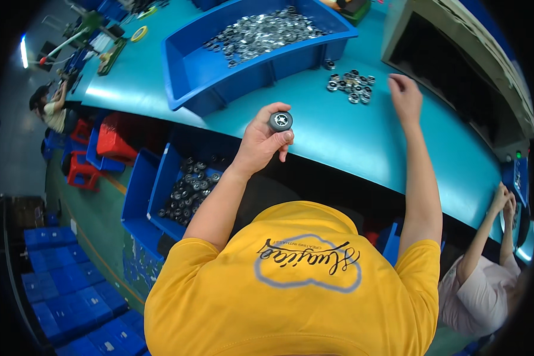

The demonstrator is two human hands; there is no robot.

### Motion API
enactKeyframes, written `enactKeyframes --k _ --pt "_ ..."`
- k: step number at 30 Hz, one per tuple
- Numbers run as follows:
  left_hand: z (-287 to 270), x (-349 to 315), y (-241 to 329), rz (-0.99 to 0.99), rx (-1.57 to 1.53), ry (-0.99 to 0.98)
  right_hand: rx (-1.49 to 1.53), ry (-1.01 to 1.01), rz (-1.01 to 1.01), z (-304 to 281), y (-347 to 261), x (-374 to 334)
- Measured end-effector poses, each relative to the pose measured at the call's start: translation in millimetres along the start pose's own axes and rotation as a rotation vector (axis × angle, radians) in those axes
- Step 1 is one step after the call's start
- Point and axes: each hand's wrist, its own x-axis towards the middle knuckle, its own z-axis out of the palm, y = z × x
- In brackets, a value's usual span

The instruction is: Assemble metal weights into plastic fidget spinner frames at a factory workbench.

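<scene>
The left hand (260, 143), center of the frame, pinches the round dark part (281, 121) between thumb and fingers, silver-marked face visible. The right hand (407, 102), upper right, is curled near the loose metallic parts (355, 89) on the teal surface (338, 136); whether it grips anything cannot be determined.

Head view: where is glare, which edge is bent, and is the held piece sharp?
Head view: pale glare on the table at left, white glow at the lamp; the table's near edge bows; the piece in the left hand looks fairly sharp.
</scene>
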Motion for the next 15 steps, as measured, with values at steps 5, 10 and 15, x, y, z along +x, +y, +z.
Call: enactKeyframes --k 5,10,15 --pt "30.0 25.4 -10.8 0.013 0.000 -0.132 0.660 -0.812 0.381 -27.3 -138.7 -54.7" --pt "56.4 41.6 -17.3 0.014 -0.006 -0.237 0.885 -0.779 0.486 -34.0 -153.7 -85.1" --pt "65.2 43.5 -19.6 -0.061 0.028 -0.245 0.920 -0.703 0.561 -30.5 -146.1 -92.7"
